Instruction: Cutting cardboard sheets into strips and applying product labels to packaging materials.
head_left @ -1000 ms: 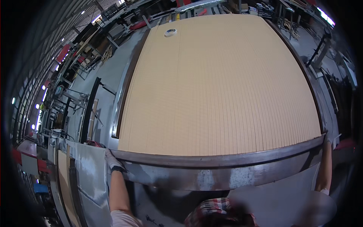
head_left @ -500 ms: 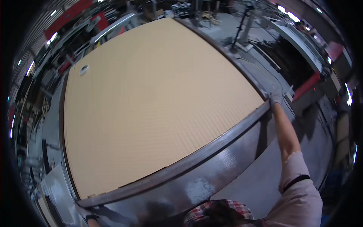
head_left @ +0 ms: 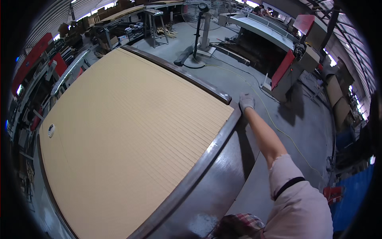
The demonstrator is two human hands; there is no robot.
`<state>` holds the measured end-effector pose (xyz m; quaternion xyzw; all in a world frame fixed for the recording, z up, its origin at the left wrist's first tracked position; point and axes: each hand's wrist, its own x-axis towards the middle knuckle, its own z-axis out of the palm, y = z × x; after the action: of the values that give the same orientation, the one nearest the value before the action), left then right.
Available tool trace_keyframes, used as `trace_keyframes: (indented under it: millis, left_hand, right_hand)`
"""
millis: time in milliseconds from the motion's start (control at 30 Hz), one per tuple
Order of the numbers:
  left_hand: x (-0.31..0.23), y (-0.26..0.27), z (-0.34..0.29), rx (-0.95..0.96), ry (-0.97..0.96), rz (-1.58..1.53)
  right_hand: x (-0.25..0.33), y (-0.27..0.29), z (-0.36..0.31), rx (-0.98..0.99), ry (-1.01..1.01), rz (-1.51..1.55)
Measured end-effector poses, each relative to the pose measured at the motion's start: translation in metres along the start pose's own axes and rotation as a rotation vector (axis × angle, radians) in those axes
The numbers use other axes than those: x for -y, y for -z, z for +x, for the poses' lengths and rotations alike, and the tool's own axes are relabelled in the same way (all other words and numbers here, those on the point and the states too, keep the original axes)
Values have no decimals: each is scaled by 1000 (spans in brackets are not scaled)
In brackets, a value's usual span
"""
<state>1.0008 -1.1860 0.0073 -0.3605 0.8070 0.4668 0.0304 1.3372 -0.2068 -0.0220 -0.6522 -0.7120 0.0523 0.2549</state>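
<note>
A large tan corrugated sheet (head_left: 131, 131) lies flat in front of me, bordered by dark strips. My right hand (head_left: 246, 102), in a grey glove, is at the far right corner, its fingers bent over the end of the near edge strip (head_left: 199, 165). Just beyond it ends the dark strip along the right side (head_left: 179, 73), with a small gap at the corner. Below the near strip is a shiny metal surface (head_left: 223, 179). A white tape roll (head_left: 51, 130) lies on the sheet at the left. My left hand is out of view.
Beyond the right side stands a pedestal fan (head_left: 197, 40) on a round base. A yellow cord (head_left: 270, 113) runs across the grey floor. A machine with red panels (head_left: 283, 69) is at the right, and a stool (head_left: 155, 26) stands at the back.
My view has swung to the right, so the sheet sits farther left in it. My left hand has left the picture. My right hand stays at the same corner.
</note>
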Motion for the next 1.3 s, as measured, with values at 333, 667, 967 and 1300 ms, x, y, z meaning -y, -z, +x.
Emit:
trace_keyframes:
  millis: [333,667,967,1300]
  left_hand:
    - [-36,-8,26,44,2,69]
    - [-48,10,37,21,51,37]
    - [-75,-4,68,54,53,104]
    - [-171,-76,129,16,-243,579]
  right_hand:
    - [6,-17,32,17,-129,367]
    - [4,-2,38,114,-176,102]
    - [116,20,43,634,-51,42]
    - [289,-26,29,444,49,-203]
